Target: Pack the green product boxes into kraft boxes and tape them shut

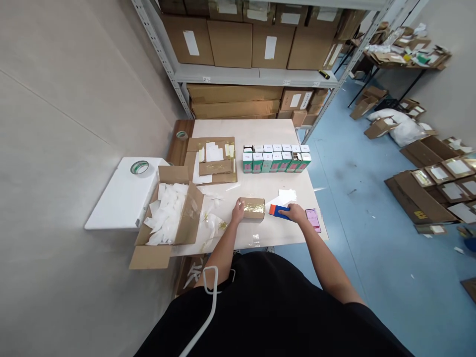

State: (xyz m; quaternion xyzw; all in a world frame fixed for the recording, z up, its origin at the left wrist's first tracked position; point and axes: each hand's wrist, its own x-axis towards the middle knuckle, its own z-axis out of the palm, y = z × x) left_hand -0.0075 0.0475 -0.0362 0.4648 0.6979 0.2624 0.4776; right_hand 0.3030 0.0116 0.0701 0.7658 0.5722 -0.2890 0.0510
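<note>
My left hand point(238, 211) is closed on the left end of a small brown cardboard box point(254, 208) wrapped in shiny clear tape, lying on the table point(241, 130). In my right hand point(296, 213) is a blue tool with an orange end point(277, 211); its exact kind is hard to make out. The orange end points at the box's right side, a small gap apart from it. White paper pieces point(287, 195) lie just beyond the tool. A phone with a pink screen point(313, 220) rests to the right of my right hand.
Green-and-white small boxes point(277, 162) stand in two rows behind. At left are an open carton of white paper point(167, 213), flattened cardboard point(214, 177) and tape rolls point(139, 167). A shelf rack point(238, 74) with cartons borders the table's far edge.
</note>
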